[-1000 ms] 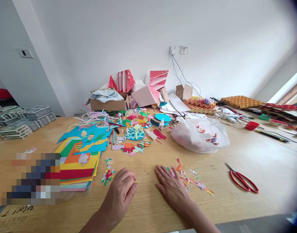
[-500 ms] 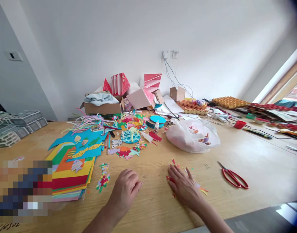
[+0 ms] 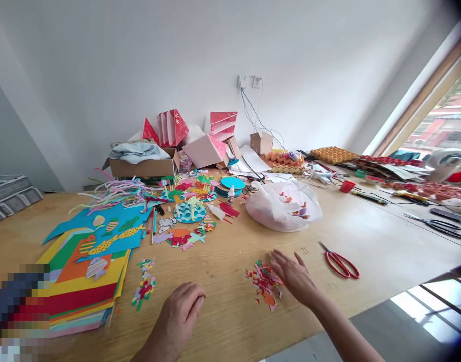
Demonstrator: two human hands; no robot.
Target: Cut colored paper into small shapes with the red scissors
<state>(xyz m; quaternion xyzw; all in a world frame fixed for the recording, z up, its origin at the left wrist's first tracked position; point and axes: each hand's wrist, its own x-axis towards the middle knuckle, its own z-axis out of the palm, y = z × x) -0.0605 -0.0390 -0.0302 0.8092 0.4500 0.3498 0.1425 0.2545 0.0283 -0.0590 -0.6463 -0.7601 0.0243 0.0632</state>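
Observation:
My left hand (image 3: pixel 180 312) is loosely closed on the bare wood, its fingers curled under, and nothing shows in it. Fingers outstretched, my right hand (image 3: pixel 295 277) is open with its side against a heap of colourful paper scraps (image 3: pixel 266 287). Red-handled scissors (image 3: pixel 340 260) lie to the right of that hand. Another small patch of paper scraps (image 3: pixel 145 286) is to the left of my left hand. Beyond both hands are cut-out paper fish (image 3: pixel 181 237) and a white plastic bag (image 3: pixel 264 208) with things showing inside.
Coloured sheets (image 3: pixel 79 306) are stacked at the left, with decorated fish on the blue ones. Farther back stand a small glue bottle (image 3: pixel 231 195), blue discs (image 3: pixel 232 183) and a cardboard box (image 3: pixel 142 167). Egg trays (image 3: pixel 334 155) and pliers (image 3: pixel 434 223) lie toward the right.
My right hand has lifted off the scraps and moved to their right side, so the heap now shows. My left hand stays curled. The view has turned rightward.

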